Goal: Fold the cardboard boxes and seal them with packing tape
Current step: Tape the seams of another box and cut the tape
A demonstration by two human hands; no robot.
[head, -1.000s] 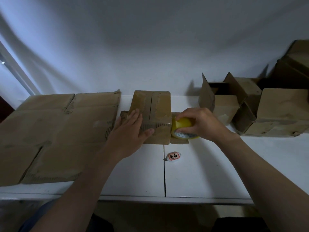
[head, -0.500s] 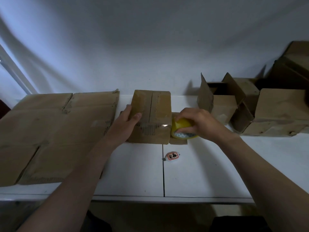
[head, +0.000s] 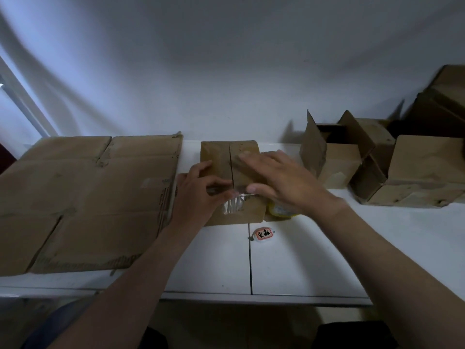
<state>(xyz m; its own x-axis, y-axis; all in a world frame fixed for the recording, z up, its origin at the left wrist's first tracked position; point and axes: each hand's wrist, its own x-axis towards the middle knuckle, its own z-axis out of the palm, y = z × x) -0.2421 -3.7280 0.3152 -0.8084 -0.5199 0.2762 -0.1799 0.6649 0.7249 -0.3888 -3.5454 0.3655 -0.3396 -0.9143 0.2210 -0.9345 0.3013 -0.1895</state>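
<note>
A small closed cardboard box (head: 218, 157) stands at the middle of the white table (head: 314, 253). A strip of clear tape (head: 232, 207) runs over its near top edge and down the front face. My left hand (head: 195, 191) grips the box's near left corner, thumb lying along the taped edge. My right hand (head: 279, 180) lies flat on the box top, fingers straight across the flap seam. The yellow tape roll (head: 280, 210) lies on the table by the box's right side, partly hidden under my right wrist.
Large flattened cardboard sheets (head: 88, 192) cover the table's left side. Folded boxes stand at the right: one with raised flaps (head: 337, 162) and a bigger one (head: 425, 172). A small white tag with a red label (head: 263, 234) lies in front of the box.
My right hand let go of the yellow tape roll and moved onto the box top. My left hand shifted to the near left edge, where tape now lies.
</note>
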